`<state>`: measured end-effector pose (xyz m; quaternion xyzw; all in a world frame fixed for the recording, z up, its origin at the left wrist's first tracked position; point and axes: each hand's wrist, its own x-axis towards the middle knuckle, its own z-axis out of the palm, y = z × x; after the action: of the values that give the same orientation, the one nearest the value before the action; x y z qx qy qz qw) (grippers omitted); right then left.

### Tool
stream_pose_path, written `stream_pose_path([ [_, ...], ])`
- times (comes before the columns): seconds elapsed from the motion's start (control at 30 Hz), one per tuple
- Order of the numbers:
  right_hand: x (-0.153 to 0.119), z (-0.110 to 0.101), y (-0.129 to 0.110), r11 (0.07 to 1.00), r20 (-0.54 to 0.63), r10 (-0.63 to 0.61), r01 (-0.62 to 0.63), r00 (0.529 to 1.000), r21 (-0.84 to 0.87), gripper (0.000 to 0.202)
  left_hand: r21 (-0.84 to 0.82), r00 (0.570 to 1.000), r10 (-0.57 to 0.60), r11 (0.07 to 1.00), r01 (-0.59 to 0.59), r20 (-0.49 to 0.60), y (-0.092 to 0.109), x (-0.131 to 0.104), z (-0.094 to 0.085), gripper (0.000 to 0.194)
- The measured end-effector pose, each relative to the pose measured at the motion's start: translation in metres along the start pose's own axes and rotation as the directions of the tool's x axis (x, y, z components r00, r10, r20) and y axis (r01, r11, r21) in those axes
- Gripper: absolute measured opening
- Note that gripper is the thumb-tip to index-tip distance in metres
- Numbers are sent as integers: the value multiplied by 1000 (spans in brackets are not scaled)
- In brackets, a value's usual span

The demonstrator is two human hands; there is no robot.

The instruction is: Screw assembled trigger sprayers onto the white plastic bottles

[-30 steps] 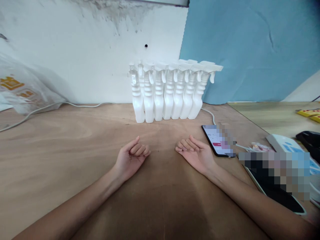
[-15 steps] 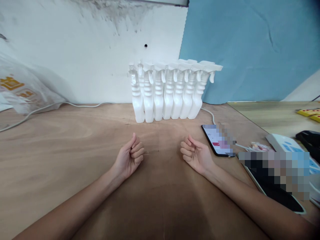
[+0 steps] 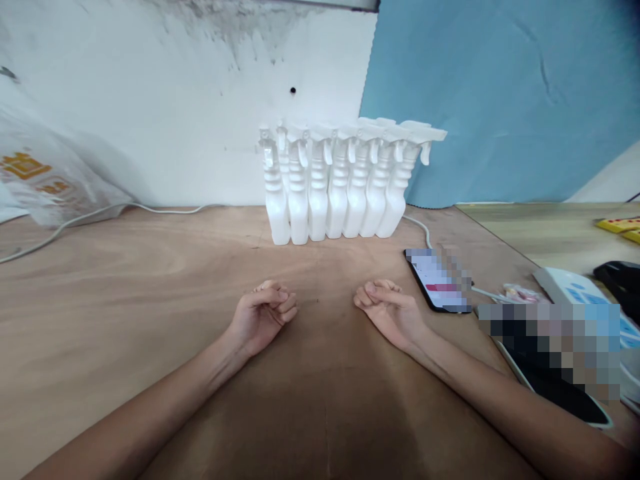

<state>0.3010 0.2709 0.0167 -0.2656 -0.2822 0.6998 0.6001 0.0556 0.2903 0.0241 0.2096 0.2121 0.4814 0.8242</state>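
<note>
My left hand [image 3: 265,313] rests on the wooden table [image 3: 125,300], left of the middle, its fingers curled into a loose fist with nothing in them. Across from it, my right hand [image 3: 390,310] lies closed in the same way, palm side up, and holds nothing. A gap of bare wood separates the two hands. Beyond them several white spray bottles [image 3: 337,193] stand upright in a tight row near the wall. Neither hand touches a bottle. A phone [image 3: 435,280] with a lit screen lies just right of my right hand.
At the far left a plastic bag [image 3: 55,173] sits by the wall, with a white cable [image 3: 170,211] running from it. To the right are a dark, partly blurred device [image 3: 555,393], a white and blue object [image 3: 575,287] and a black item [image 3: 620,280]. A blue cloth [image 3: 475,100] covers the wall.
Both thumbs have folded down over the curled fingers, and the hands have turned slightly inward. The bottles and the phone stay in place.
</note>
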Motion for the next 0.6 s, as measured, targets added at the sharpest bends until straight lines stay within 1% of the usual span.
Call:
stream_pose_path([
  [0.1, -1, -6, 1, 999, 31, 33, -33, 999, -4, 55, -10, 1000, -24, 1000, 24, 3, 3, -1, -4, 43],
  [0.23, -2, -16, 0, 996, 102, 85, -88, 991, 24, 51, -37, 999, -40, 998, 41, 32, 4, -2, -8, 42],
  [0.33, -1, -20, 1, 990, 175, 112, -125, 978, 67, 50, -70, 997, -38, 997, 42, 60, 1, -2, -7, 42],
  [0.4, 0, -21, 1, 981, 241, 137, -165, 961, 99, 49, -95, 996, -47, 994, 54, 80, 1, -3, -6, 42],
  [0.47, 1, -22, 0, 965, 330, 177, -229, 927, 127, 48, -111, 991, -81, 989, 92, 105, 3, -4, -5, 44],
  [0.5, 1, -23, 0, 953, 382, 201, -270, 902, 135, 48, -113, 987, -110, 986, 123, 118, 5, -4, -6, 46],
  [0.53, 1, -24, 0, 939, 438, 228, -316, 869, 138, 49, -111, 981, -146, 981, 160, 130, 8, -5, -7, 49],
  [0.6, 0, -27, -1, 903, 552, 287, -414, 783, 117, 54, -98, 963, -225, 966, 241, 147, 13, -7, -9, 56],
])
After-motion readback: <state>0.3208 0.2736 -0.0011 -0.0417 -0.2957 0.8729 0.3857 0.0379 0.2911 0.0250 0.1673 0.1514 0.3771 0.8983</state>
